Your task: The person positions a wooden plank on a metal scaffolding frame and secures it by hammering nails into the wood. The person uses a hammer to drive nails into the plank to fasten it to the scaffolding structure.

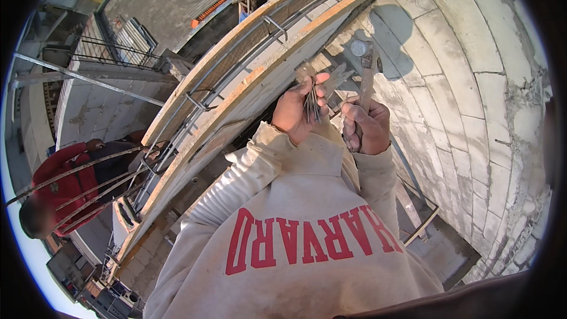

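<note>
My left hand (290, 111) is closed around a small bunch of long nails (313, 105), which fan out below the thumb and fingers. My right hand (373, 129) grips a hammer (366, 85) by its handle, with the metal head pointing up and away from me. The two hands are close together in front of my chest, and the hammer does not touch the nails. Whether the right fingertips also pinch a nail is too small to tell.
To my left runs a wooden formwork board (248, 85) with steel rebar (198, 103) along it. A pale block wall (455, 100) rises on my right. Beyond the formwork is a person in a red top (68, 180), behind several rusty bars (97, 189). Scaffold planks (339, 77) lie below my hands.
</note>
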Motion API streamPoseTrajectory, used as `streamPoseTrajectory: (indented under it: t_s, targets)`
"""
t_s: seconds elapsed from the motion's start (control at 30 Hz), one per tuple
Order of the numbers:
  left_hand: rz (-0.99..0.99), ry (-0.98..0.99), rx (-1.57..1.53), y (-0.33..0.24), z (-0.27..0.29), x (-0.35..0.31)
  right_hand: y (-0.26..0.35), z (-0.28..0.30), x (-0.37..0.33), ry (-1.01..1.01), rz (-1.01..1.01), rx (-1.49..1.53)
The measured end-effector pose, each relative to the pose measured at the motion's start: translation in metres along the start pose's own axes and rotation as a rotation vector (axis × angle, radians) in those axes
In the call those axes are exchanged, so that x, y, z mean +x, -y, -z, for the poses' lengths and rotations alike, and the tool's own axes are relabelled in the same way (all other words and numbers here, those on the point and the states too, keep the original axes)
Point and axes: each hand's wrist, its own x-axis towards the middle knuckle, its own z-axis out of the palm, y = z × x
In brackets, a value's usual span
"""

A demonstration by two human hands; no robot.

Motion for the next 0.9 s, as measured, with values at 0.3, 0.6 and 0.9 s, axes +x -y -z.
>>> streamPoseTrajectory:
  t_s: [0.3, 0.6, 0.9]
  targets:
    - [-0.034, -0.066, 0.32, 0.004, 0.035, -0.007, -0.02, -0.009, 0.004, 0.065, -0.129, -0.035]
    - [-0.071, -0.085, 0.68, -0.003, 0.031, -0.019, -0.019, -0.014, 0.015, 0.08, -0.126, -0.212]
    - [-0.144, -0.099, 0.821, -0.01, 0.008, -0.017, -0.023, -0.003, 0.022, 0.125, -0.171, -0.252]
